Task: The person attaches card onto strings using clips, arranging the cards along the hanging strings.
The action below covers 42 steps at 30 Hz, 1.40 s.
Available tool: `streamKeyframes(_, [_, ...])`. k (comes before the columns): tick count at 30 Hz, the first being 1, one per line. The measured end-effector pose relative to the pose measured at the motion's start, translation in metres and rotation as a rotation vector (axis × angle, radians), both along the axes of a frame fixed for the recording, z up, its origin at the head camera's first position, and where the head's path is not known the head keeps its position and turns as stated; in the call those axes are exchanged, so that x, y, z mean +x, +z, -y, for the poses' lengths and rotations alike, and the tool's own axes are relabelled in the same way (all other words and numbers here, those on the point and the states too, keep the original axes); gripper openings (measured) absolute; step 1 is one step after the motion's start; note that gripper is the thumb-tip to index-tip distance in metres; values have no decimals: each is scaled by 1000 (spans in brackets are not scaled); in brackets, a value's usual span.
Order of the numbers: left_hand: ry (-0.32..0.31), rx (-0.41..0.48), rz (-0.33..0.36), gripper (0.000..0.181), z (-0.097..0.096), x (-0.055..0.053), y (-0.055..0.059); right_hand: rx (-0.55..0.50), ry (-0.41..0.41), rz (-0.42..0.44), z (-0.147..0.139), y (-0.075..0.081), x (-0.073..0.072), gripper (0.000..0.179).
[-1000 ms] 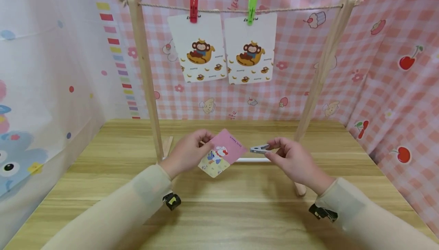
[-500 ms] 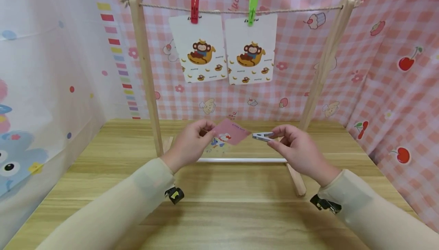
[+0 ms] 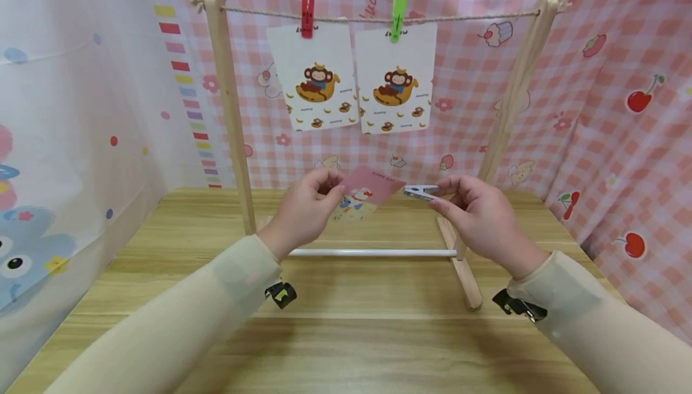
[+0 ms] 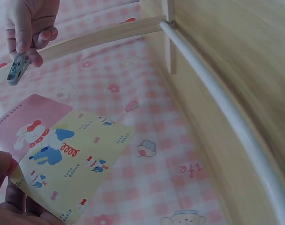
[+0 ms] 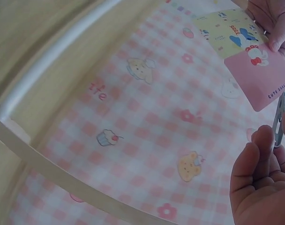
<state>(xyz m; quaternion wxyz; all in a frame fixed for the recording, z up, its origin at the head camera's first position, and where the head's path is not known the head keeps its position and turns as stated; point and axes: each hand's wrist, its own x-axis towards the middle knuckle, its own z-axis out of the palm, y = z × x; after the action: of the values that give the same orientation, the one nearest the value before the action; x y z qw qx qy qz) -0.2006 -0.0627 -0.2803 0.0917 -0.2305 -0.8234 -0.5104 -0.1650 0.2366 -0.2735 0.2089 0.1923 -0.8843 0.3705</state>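
Between thumb and fingers, my left hand pinches the left side of a pink and yellow rabbit card, tilted in the air above the table. My right hand holds a grey clothespin by its handle ends, its nose right at the card's right corner in the head view. In the left wrist view the clothespin hangs above the card. The right wrist view has the card's pink part close by the clothespin.
A rope runs between two wooden posts. Two monkey cards hang from it by a red clothespin and a green clothespin. A white bar joins the posts low down, over the wooden table.
Both hands have risen and moved slightly right, carrying the card and the grey clothespin up toward the hanging cards. The card has tipped so its face looks flatter.
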Motion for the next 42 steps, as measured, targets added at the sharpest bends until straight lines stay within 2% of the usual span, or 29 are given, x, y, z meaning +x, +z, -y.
streamKeyframes(4, [-5,21,-35,10,-3,-1,6,-5,0,-38,-1,8,0,14])
streamKeyframes(15, [11,32,-43,11,-8,1,22,-33,-8,-78,-3,32,3,17])
streamKeyframes(23, [17,53,-74,11,-12,2,30,-14,-37,-79,-5,40,4,16])
streamKeyframes(30, [18,66,-114,11,-17,1,39,14,-59,-125,-8,49,4,15])
streamKeyframes(36, [10,85,-152,9,-23,0,46,27,-92,-129,-8,56,6,13])
streamKeyframes(42, [-5,97,-177,10,-28,-1,54,30,-97,-180,-9,62,6,11])
